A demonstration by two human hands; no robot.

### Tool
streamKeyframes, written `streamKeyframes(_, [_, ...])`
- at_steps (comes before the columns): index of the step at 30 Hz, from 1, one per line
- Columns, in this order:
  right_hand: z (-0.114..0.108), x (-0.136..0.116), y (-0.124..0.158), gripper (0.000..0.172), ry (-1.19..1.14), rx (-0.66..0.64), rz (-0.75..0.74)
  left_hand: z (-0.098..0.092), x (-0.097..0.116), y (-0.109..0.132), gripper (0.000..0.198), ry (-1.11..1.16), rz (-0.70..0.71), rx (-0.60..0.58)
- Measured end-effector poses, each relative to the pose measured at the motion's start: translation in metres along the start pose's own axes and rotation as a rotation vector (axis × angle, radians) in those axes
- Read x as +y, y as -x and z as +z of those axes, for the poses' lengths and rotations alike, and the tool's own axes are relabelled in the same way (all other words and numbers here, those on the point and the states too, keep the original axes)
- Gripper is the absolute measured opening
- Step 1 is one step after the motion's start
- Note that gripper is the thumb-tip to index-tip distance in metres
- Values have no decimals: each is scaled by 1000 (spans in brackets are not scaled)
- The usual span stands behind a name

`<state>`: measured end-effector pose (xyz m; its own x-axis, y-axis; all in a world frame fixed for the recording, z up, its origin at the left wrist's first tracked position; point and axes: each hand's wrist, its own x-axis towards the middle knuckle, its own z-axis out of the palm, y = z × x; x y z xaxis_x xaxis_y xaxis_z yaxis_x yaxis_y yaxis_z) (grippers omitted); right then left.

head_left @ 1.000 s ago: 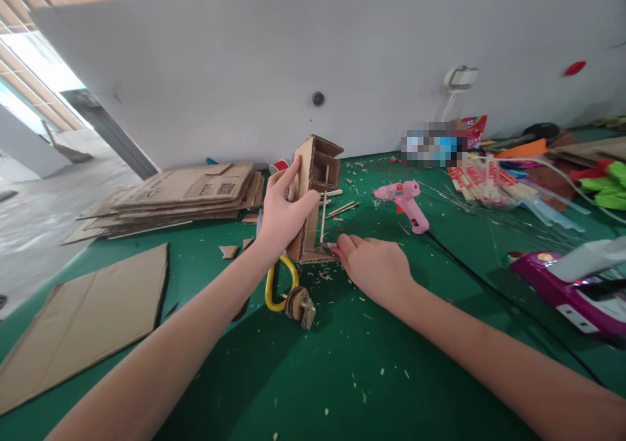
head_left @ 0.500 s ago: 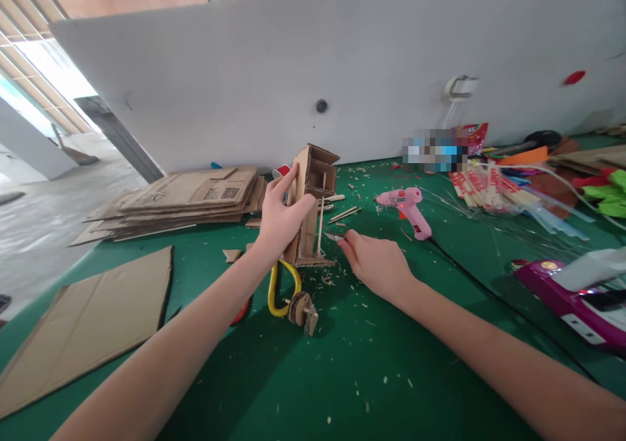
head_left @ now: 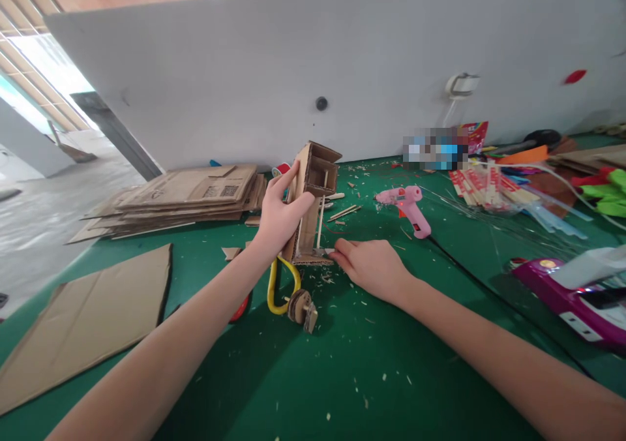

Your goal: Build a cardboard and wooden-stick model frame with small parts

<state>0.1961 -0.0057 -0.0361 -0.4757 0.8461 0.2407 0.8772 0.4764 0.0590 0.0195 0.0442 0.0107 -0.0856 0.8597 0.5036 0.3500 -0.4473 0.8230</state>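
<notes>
My left hand [head_left: 280, 216] grips a small open-sided cardboard box frame [head_left: 307, 232], which stands tilted on the green table. A thin wooden stick [head_left: 321, 222] runs along inside the frame. My right hand [head_left: 374, 268] pinches a small pointed blade [head_left: 325, 252], held at the frame's lower end beside the foot of the stick; its grip is hidden by the fingers. Just below the frame lie a yellow handle loop [head_left: 272, 291] and a set of round cardboard discs on a stick [head_left: 299, 307].
A pink glue gun [head_left: 403, 203] lies to the right, its black cord trailing toward me. Stacked cardboard sheets [head_left: 195, 190] and a loose sheet [head_left: 92, 323] are at the left. A purple device [head_left: 562, 297] sits far right. Wood shavings are scattered about; a grey wall [head_left: 235, 76] stands behind.
My right hand has moved slightly left and down, bringing the blade from beside the stick's middle to the frame's lower end. My left hand keeps its grip on the frame.
</notes>
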Motion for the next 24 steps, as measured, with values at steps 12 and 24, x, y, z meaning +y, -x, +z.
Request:
streamKeyframes(12, [3, -1, -1, 41, 4, 12, 46, 0, 0, 0, 56, 42, -14, -10])
streamKeyframes(24, [7, 7, -3, 43, -72, 97, -37, -9, -13, -7, 63, 374, -124, -171])
